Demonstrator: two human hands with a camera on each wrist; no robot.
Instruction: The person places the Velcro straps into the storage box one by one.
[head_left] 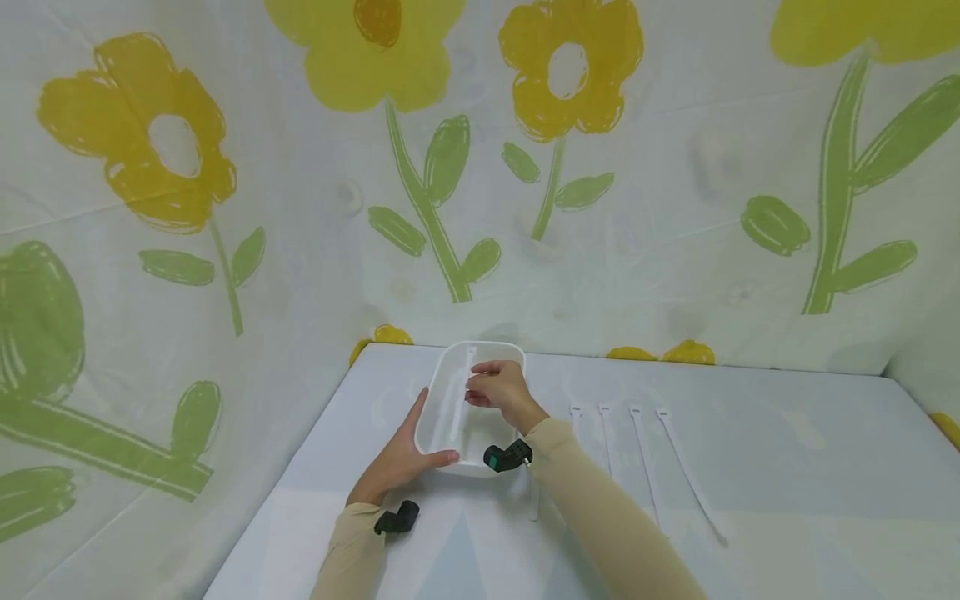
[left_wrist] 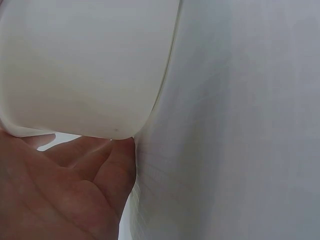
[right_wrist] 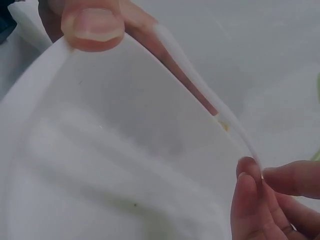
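Grips tray [head_left: 480,437] at near left corner with left hand [head_left: 402,454], with thumb over near rim and fingers set apart from it along outer wall. Pinches tie [head_left: 460,400] above tray between thumb and fingers of right hand [head_left: 502,390]. Finds four other ties [head_left: 690,472] on surface [head_left: 810,475], right of tray. Notes flowered cloth [head_left: 660,200] at far side.

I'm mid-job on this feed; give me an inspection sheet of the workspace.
Surface: white table with pale blue shapes.
Job's things: white plastic tray; one white cable tie over it; at least four more cable ties on the table, right of the tray.
Clutter: nothing seen.
Hands: left hand grips the tray's rim; right hand pinches the single tie.
Cables: nothing seen.
Surroundings: flower-printed curtain.
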